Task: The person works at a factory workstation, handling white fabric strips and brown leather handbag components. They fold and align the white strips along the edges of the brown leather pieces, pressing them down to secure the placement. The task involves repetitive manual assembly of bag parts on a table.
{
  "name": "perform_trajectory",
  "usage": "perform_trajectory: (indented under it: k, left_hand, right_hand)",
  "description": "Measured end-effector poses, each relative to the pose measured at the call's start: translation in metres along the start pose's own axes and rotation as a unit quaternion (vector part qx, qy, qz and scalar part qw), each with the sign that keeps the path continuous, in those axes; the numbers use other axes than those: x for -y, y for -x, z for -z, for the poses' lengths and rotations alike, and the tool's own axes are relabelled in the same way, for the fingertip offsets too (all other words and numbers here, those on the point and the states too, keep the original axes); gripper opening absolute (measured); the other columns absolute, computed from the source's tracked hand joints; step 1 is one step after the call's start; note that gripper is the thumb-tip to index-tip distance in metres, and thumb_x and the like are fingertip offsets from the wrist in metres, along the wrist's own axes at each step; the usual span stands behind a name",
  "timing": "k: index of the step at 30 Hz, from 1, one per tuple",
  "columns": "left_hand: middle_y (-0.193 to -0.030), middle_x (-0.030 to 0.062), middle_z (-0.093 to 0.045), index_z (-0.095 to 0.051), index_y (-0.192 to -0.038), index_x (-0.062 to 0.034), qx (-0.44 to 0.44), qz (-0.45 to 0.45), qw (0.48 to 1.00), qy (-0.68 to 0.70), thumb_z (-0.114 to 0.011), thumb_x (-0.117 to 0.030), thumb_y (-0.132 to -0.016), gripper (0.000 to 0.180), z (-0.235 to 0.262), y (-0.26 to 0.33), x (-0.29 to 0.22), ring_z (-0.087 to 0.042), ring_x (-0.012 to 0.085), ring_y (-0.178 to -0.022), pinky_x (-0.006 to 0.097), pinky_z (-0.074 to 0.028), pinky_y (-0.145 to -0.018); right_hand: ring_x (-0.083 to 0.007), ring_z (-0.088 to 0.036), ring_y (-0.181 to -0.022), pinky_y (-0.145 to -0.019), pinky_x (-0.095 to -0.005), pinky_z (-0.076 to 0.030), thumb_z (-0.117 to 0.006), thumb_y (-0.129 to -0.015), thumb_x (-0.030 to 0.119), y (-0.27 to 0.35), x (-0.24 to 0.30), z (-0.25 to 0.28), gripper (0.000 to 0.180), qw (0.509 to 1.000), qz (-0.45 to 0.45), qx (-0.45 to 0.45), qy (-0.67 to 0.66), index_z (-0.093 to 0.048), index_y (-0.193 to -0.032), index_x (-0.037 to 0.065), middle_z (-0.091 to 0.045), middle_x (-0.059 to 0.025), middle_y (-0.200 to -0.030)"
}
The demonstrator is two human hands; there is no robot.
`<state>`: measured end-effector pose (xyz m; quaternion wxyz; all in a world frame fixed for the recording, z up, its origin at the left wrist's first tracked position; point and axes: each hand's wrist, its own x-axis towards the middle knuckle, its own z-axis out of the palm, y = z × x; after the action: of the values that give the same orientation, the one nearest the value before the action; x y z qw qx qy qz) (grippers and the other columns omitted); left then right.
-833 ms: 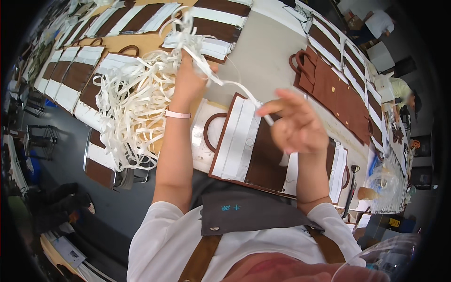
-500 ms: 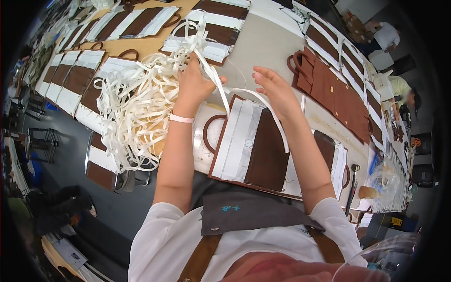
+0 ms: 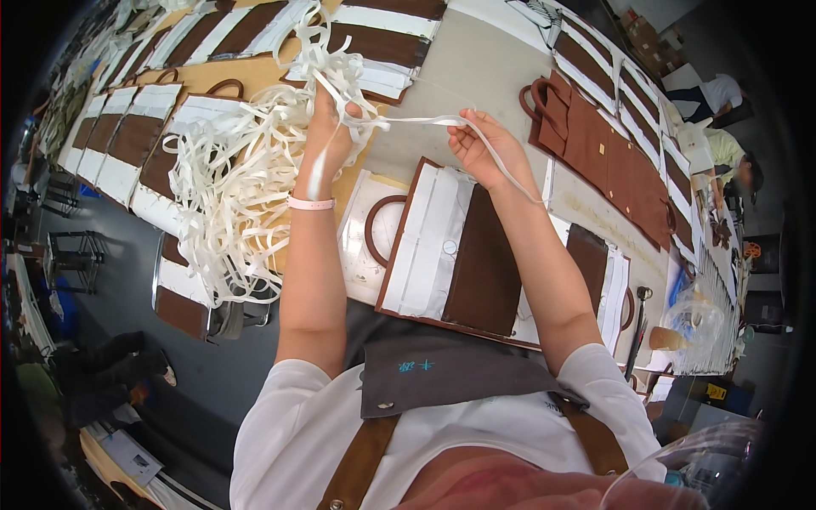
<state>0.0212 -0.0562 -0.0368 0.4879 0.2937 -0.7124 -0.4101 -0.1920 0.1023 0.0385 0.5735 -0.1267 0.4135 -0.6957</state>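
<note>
A large tangle of white ribbon strips (image 3: 229, 183) is heaped on the table at the left. My left hand (image 3: 327, 127) is closed around a bunch of these strips, and loops stick up above the fingers. From that bunch one white strip (image 3: 421, 121) runs across to my right hand (image 3: 483, 146), which pinches it between thumb and fingers. The strip's free end hangs down over my right wrist. Beneath my forearms lies an unfinished brown bag panel (image 3: 450, 246) with white lining strips and a curved brown handle (image 3: 380, 231).
Reddish-brown bag pieces with handles (image 3: 599, 157) lie to the right. More brown and white panels (image 3: 127, 140) are lined up at the left and far side. A clear plastic container (image 3: 690, 323) stands at the right edge. Two people (image 3: 718, 93) are at the far right.
My right hand has closed on a white strip that lay loosely over its wrist. My left hand has shifted left with the bunch, drawing the strip straight between both hands.
</note>
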Motion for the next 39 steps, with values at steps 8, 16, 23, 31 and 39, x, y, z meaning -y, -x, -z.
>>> perform_trajectory:
  k: [8, 16, 23, 31, 39]
  left_hand:
    - [-0.135, 0.0108, -0.052, -0.017, -0.161, -0.0069, -0.005, 0.085, 0.977, 0.195, -0.049, -0.017, -0.104, 0.066, 0.013, 0.004, -0.006, -0.055, 0.0191, -0.113, 0.030, -0.048, -0.095]
    - [-0.114, 0.0113, -0.059, -0.024, -0.154, -0.0058, 0.031, 0.106, 0.989, 0.099, -0.075, -0.050, -0.086, 0.096, -0.003, 0.005, -0.072, -0.057, 0.0238, -0.109, 0.039, -0.047, -0.095]
    - [-0.105, 0.0103, -0.061, -0.025, -0.146, -0.0048, 0.046, -0.042, 0.995, -0.078, -0.095, -0.043, -0.053, 0.122, 0.001, 0.010, -0.067, -0.057, 0.0371, -0.106, 0.055, -0.030, -0.105]
    - [-0.109, 0.0105, -0.062, -0.033, -0.138, -0.0040, 0.064, -0.012, 0.995, -0.075, -0.097, -0.045, -0.047, 0.119, 0.002, 0.009, -0.074, -0.058, 0.0358, -0.110, 0.065, -0.020, -0.110]
    - [-0.127, 0.0181, -0.056, -0.035, -0.140, 0.0002, 0.066, -0.002, 0.983, -0.171, -0.095, -0.039, -0.050, 0.114, -0.003, 0.012, -0.085, -0.052, 0.0409, -0.125, 0.071, -0.014, -0.113]
  right_hand:
    - [-0.0262, -0.068, -0.087, -0.077, -0.0353, -0.058, -0.065, -0.099, 0.022, 0.001, -0.004, -0.005, 0.021, 0.998, -0.021, 0.053, -0.013, -0.061, -0.106, 0.001, -0.066, -0.0132, -0.097]
    - [-0.0173, -0.069, -0.080, -0.075, -0.0287, -0.056, -0.053, -0.105, 0.029, 0.024, 0.018, -0.010, 0.034, 0.964, -0.128, 0.231, 0.030, -0.060, -0.122, 0.000, -0.069, -0.0089, -0.093]
    - [-0.0137, -0.065, -0.083, -0.074, -0.0274, -0.052, -0.058, -0.101, 0.019, 0.029, 0.003, -0.031, 0.024, 0.937, 0.102, 0.084, 0.324, -0.061, -0.117, 0.001, -0.066, -0.0051, -0.091]
    - [-0.0122, -0.060, -0.081, -0.073, -0.0281, -0.050, -0.065, -0.097, 0.021, 0.014, -0.011, -0.032, 0.021, 0.943, 0.214, -0.078, 0.244, -0.063, -0.105, 0.002, -0.062, -0.0025, -0.088]
    - [-0.0062, -0.052, -0.066, -0.059, -0.0229, -0.041, -0.064, -0.098, 0.020, 0.047, -0.002, -0.064, 0.019, 0.884, 0.193, 0.014, 0.425, -0.068, -0.096, 0.002, -0.055, 0.0045, -0.071]
